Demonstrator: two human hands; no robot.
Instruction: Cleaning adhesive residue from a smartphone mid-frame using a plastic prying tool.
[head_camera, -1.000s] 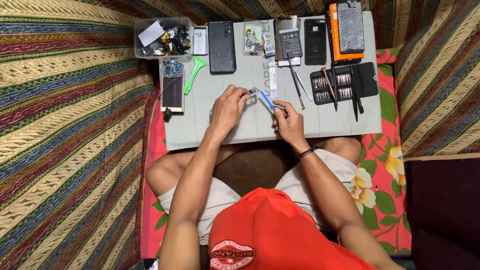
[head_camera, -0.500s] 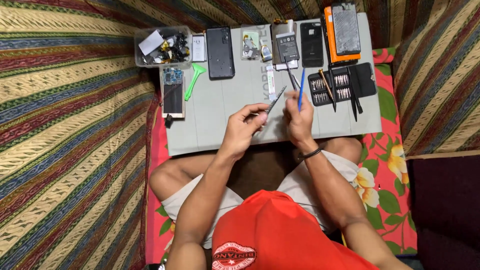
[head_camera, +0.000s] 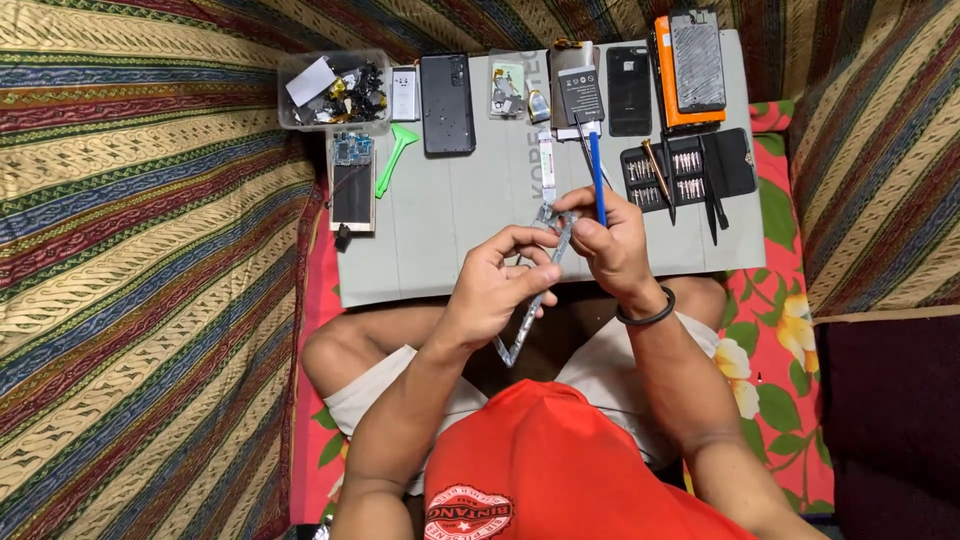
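Grey work mat (head_camera: 450, 230) below: left hand (head_camera: 495, 290) grip clamped on tilted phone frame (head_camera: 535, 300), right hand (head_camera: 615, 240) pinching upright blue tool (head_camera: 596, 175).

The thin metal phone frame (head_camera: 540, 290) is partly covered: the left hand (head_camera: 495, 285) hides its middle and the right hand (head_camera: 612, 245) its upper end. The blue tool (head_camera: 596, 178) vanishes into the right hand's closed fingers, so its lower end cannot be seen. The parts in the clear plastic box (head_camera: 335, 90), upper left of the frame, are too small to tell apart. The red cap (head_camera: 560, 470) is cut off by the bottom edge.
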